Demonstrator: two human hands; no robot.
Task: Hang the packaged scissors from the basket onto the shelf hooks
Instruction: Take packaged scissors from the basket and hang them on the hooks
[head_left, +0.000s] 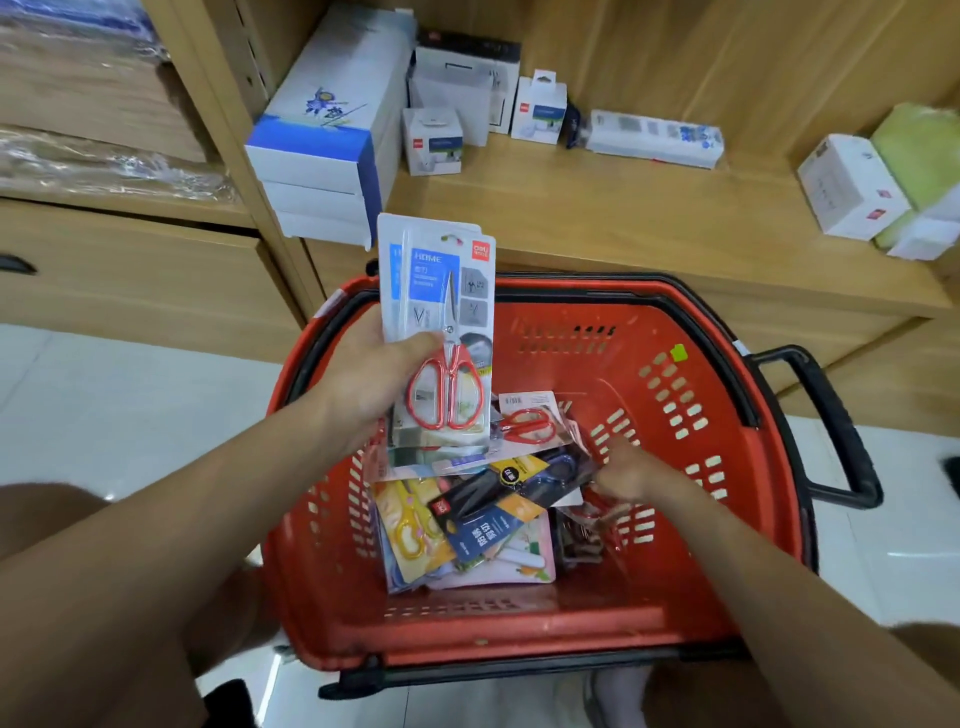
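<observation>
Left hand (374, 374) pinches a stack of red-handled scissors packs (441, 312) upright over the red basket (727, 519); no hooks in view.
Risk: the glossy, flat blister cards could fan out and slip from the thumb. Right hand (623, 475) fingers curl at the edge of the black-handled scissors pack (498, 493), grip unclear. The overlapping cards below may snag.

The left forearm reaches toward two o'clock, left hand (371, 374) gripping a scissors pack (441, 322) upright. The right forearm angles toward ten o'clock, right hand (626, 475) with fingers curled.
</observation>
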